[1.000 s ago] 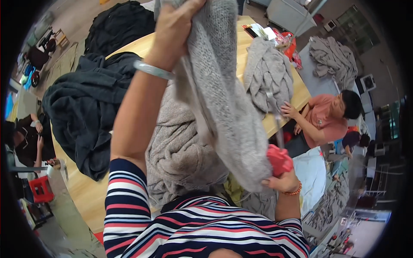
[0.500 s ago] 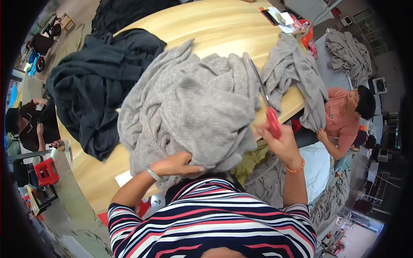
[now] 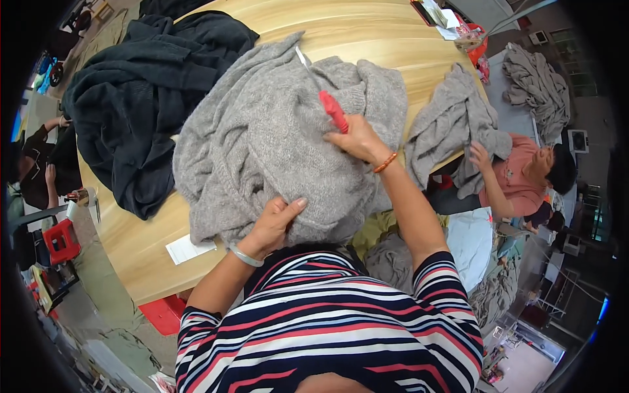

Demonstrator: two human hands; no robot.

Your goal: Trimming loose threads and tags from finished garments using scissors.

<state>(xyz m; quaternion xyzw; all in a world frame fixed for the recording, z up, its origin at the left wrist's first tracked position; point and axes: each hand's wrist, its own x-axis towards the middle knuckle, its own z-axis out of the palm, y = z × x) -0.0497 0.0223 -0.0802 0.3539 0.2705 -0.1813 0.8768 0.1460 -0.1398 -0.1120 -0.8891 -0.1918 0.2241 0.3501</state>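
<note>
A heap of grey knitted garments (image 3: 262, 124) lies in front of me at the table's near edge. My left hand (image 3: 270, 226) is closed on the near side of this grey knit, thumb on top of the fabric. Over the upper right of the heap, my right hand (image 3: 359, 139) grips red-handled scissors (image 3: 333, 110). Their blades point away and to the left, above the knit; whether they touch it, I cannot tell.
Dark garments (image 3: 151, 92) are piled on the wooden table (image 3: 147, 259) at left. A white paper slip (image 3: 187, 249) lies by the near edge. At right, a co-worker in pink (image 3: 517, 173) handles another grey garment (image 3: 452, 114). A red stool (image 3: 164, 313) stands below the table.
My right hand has swung the scissors from the right side to the left, over the grey knit. My left hand has shifted slightly up. The co-worker's hand at right has risen onto their garment.
</note>
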